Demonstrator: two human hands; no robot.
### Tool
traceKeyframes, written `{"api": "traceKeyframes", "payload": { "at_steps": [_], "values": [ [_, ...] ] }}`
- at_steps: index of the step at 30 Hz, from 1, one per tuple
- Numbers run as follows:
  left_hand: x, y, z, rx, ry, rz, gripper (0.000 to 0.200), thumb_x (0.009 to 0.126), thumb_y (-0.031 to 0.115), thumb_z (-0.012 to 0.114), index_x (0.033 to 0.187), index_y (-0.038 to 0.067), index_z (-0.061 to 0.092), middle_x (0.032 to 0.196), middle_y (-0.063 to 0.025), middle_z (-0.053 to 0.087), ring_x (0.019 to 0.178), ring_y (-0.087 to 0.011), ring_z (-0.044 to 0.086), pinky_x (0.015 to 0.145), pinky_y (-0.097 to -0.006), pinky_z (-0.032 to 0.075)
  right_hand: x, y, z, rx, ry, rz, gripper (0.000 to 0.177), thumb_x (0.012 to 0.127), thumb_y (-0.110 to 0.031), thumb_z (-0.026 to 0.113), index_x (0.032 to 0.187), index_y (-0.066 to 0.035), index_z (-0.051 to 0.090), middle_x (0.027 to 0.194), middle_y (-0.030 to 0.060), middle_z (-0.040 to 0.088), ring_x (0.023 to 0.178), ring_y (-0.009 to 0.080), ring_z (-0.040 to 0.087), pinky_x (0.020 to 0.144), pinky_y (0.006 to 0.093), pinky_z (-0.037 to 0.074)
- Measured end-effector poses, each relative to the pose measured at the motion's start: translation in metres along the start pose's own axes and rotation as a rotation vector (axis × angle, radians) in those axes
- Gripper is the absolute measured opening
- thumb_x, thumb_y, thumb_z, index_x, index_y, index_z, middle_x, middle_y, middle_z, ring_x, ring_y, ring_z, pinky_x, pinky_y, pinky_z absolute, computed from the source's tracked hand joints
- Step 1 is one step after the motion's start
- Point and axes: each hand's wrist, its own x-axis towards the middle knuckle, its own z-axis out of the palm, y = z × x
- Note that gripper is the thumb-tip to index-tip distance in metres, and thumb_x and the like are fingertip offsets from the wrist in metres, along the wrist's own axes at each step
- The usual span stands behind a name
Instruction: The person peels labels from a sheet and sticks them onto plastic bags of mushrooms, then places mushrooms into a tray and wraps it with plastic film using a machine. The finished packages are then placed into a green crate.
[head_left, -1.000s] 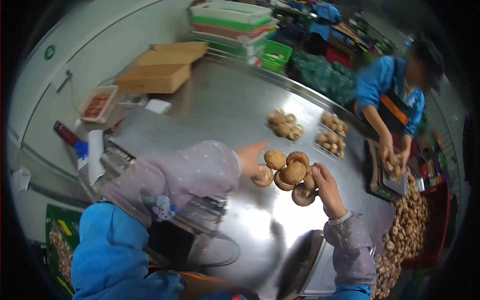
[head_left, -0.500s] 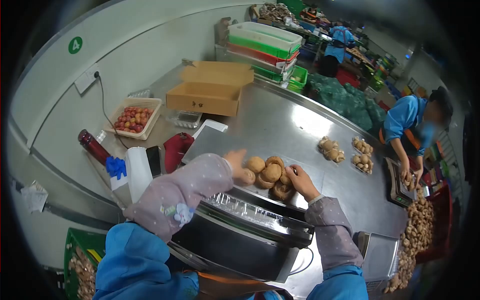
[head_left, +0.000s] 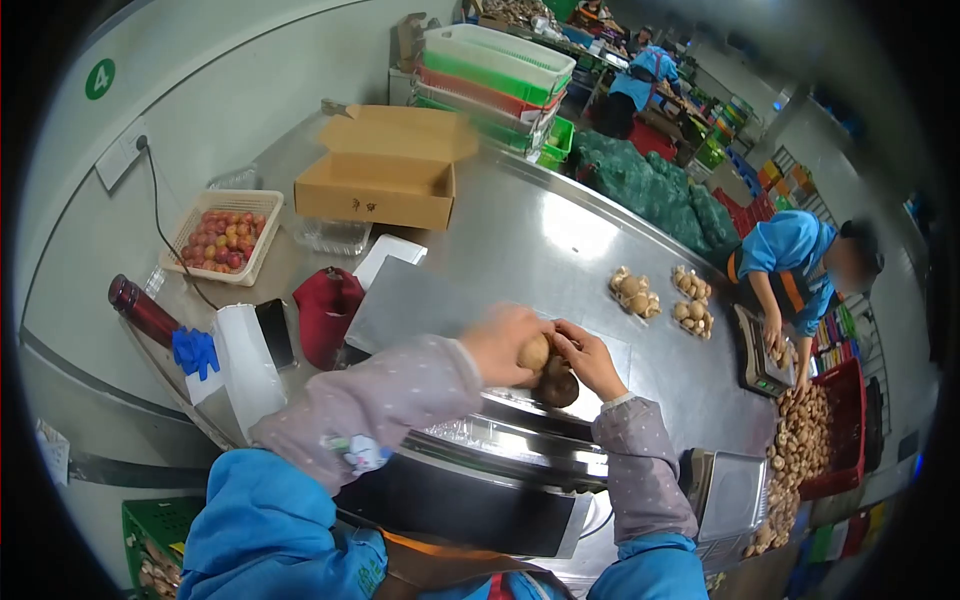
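The round brown mushrooms [head_left: 556,388] are best pressed only lightly between the bare left hand [head_left: 503,343], curled around them, and the bare right hand [head_left: 592,362], narrowed on them, just beyond the long black-fronted metal machine [head_left: 465,500].

Left fingers [head_left: 528,325] close beside bent right fingers [head_left: 580,337]

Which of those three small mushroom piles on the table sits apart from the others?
The leftmost pile: a wider gap separates it, while the other two sit close together.
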Motion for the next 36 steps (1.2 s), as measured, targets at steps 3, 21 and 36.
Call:
{"api": "traceKeyframes", "payload": {
  "at_steps": [3,21,36],
  "values": [
    [-0.022,-0.014,-0.009,-0.047,0.080,-0.161,0.061,0.060,0.018,0.073,0.118,0.012,0.054,0.115,-0.0143,0.052,0.109,-0.0339,0.047,0.095,-0.0408,0.039,-0.009,-0.011,0.003,-0.005,-0.024,-0.001,0.026,0.078,-0.005,0.067,0.102,-0.004,0.058,0.103,0.0074,0.064,0.092,0.0158,0.058,0.079,0.0299,0.047],
    [-0.015,-0.034,0.007,-0.118,0.001,-0.185,0.058,0.073,0.036,0.070,0.122,0.013,0.052,0.127,-0.0135,0.049,0.121,-0.0293,0.042,0.104,-0.0425,0.025,-0.041,-0.001,0.018,-0.394,0.083,-0.401,0.065,0.071,-0.018,0.072,0.127,-0.003,0.042,0.127,0.0211,0.044,0.117,0.0374,0.044,0.096,0.0409,0.040],
    [-0.019,-0.032,0.005,-0.215,0.013,-0.275,0.061,0.074,0.036,0.072,0.127,0.017,0.049,0.123,-0.0133,0.052,0.109,-0.0326,0.050,0.098,-0.0396,0.038,-0.041,0.013,0.010,-0.310,0.243,-0.399,0.075,0.061,-0.018,0.082,0.123,-0.002,0.044,0.134,0.0203,0.035,0.119,0.0348,0.044,0.096,0.0399,0.041]
  ]
}}
